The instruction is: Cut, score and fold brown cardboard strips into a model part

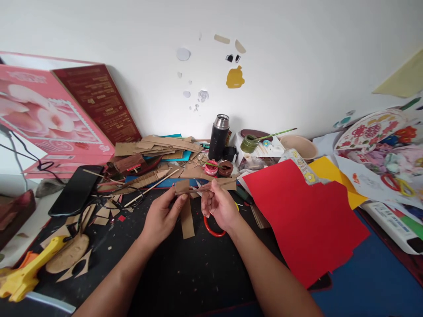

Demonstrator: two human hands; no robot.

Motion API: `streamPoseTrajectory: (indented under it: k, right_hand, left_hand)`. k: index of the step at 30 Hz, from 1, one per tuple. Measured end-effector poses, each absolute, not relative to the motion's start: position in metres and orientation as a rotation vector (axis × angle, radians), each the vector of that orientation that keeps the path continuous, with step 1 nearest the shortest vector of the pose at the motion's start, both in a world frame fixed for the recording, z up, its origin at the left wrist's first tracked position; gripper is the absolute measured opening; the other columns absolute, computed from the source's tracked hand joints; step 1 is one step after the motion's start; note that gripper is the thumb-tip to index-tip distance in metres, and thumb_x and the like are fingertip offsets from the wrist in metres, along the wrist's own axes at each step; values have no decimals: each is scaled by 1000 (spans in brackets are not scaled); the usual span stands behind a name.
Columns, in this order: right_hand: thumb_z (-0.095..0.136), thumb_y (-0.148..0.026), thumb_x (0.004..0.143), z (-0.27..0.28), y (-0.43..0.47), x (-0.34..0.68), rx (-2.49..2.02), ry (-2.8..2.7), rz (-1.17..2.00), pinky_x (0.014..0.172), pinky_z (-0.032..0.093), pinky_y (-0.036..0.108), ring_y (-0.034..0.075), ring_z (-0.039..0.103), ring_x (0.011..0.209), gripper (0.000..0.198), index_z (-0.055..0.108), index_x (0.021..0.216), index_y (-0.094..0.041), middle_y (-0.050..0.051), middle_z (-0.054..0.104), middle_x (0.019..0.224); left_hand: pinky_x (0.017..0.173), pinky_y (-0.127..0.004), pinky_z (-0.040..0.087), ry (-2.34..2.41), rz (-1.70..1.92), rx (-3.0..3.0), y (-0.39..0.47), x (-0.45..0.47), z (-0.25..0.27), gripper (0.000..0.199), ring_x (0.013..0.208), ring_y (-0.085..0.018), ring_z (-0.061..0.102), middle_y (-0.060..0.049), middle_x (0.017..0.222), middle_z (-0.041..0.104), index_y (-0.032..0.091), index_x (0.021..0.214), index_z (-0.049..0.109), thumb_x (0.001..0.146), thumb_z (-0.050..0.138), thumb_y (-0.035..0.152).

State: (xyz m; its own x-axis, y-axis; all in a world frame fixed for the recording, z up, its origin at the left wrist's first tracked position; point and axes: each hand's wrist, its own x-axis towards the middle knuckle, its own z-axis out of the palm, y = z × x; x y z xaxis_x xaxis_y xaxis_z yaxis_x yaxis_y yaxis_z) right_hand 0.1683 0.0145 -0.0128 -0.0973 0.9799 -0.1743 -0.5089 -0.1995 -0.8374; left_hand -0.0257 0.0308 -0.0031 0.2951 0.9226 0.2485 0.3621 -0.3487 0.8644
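A thin brown strip (194,191), seen nearly edge-on, stretches between my two hands; it looks like cardboard. My left hand (164,211) pinches its left end between thumb and fingers. At the other end, my right hand (220,204) is closed on it with the fingertips. Below the strip, a flat piece of brown cardboard (187,222) hangs or lies near my left fingers; whether it is held too is unclear. A red loop handle (214,230) shows under my right hand, partly covered by it, with a bit of yellow beside it.
Red paper (307,220) covers the right side. Behind my hands stand a black thermos (218,138), a pink paint jar (211,167) and a green jar with a brush (249,144). Cardboard scraps (158,147), a phone (76,189) and a yellow glue gun (36,264) lie left.
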Motion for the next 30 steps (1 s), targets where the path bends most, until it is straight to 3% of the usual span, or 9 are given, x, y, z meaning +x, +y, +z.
streamPoseTrajectory:
  k: [6,10,16,25,30]
  right_hand:
    - [71,-82,88,-12,13,168,-972,-790,1482,42,32,24,12,48,40,76,55,46,-21,0,49,43]
    - [75,-82,84,-12,13,167,-1029,-742,1450,40,30,24,11,48,39,75,56,45,-21,0,50,43]
    - [79,-83,79,-13,12,163,-1106,-749,1401,40,34,22,11,54,39,75,59,46,-19,1,54,43]
    - [79,-83,79,-12,12,164,-1116,-751,1404,39,36,22,12,55,39,74,60,47,-19,1,54,43]
    - [80,-83,78,-12,12,164,-1129,-736,1412,39,36,21,11,55,39,74,61,48,-19,1,55,43]
  left_hand:
    - [82,-32,56,1064,1021,1466,27,-15,0,50,90,-25,72,-8,100,81,18,103,75,95,69,67]
    - [75,-32,57,1008,976,1224,26,-10,0,56,81,-24,72,-8,95,82,18,101,76,84,80,71]
    - [62,-28,54,985,957,1002,26,-9,1,53,65,-21,70,-8,85,82,16,98,77,80,87,65]
    - [56,-26,50,958,969,975,26,-8,4,52,60,-20,69,-7,83,82,17,104,82,79,91,61]
    - [60,-27,52,948,950,971,27,-10,-1,50,68,-22,72,-8,85,82,17,104,82,81,89,60]
